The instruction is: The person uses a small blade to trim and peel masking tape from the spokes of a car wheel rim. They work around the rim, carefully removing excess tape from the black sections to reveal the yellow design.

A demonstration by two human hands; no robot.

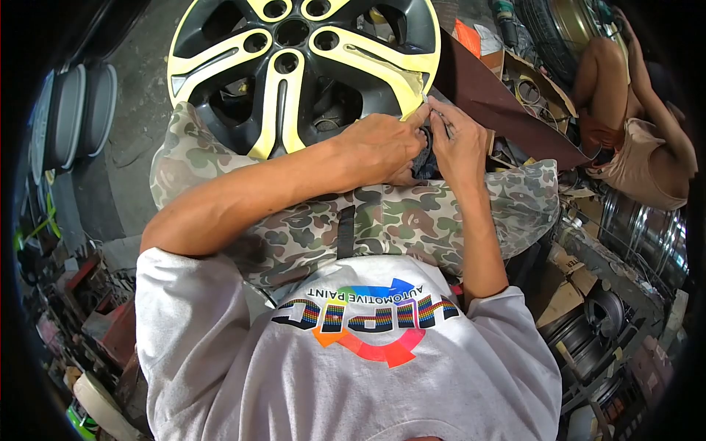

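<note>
A black wheel rim (292,32) with yellow-coated spokes (282,103) stands at the top, against the camouflage cloth (294,228) over the lap. My left hand (382,145) is closed beside its lower right edge, the index finger pointing up to the rim. Close by on the right, my right hand (457,140) has thumb and fingers pinched together near that fingertip. A tiny pale piece (425,98) shows where the fingertips meet, too small to identify. Dark crumpled material (424,158) lies between the hands; which hand holds it is unclear. Part of one spoke looks greyish and uneven.
Grey wheels (95,110) stand at the left. On the right, a person (636,125) crouches beside a tire (540,37). Brown sheet material (493,95), an open carton (540,95) and more rims (581,338) lie nearby. Assorted clutter fills the lower left.
</note>
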